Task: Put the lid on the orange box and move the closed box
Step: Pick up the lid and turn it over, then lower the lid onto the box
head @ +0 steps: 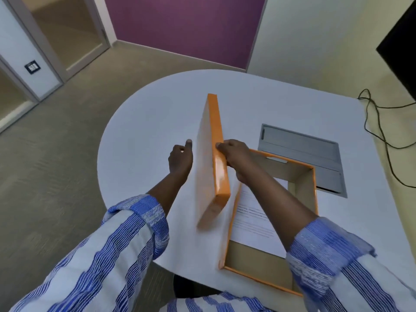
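The orange lid (213, 158) stands on edge, tilted, above the white table, just left of the open orange box (313, 192). My right hand (234, 156) grips the lid's upper rim, reaching across the box. My left hand (181, 159) is against the lid's left face, thumb up, fingers hidden behind it. The box lies open with a printed white sheet (254, 221) inside and a slot handle in its far wall.
The white table (146, 136) has a rounded left end. A grey cable hatch (301, 154) is set in the tabletop behind the box. Black cables (378, 122) trail off the right edge near a dark screen (403, 41).
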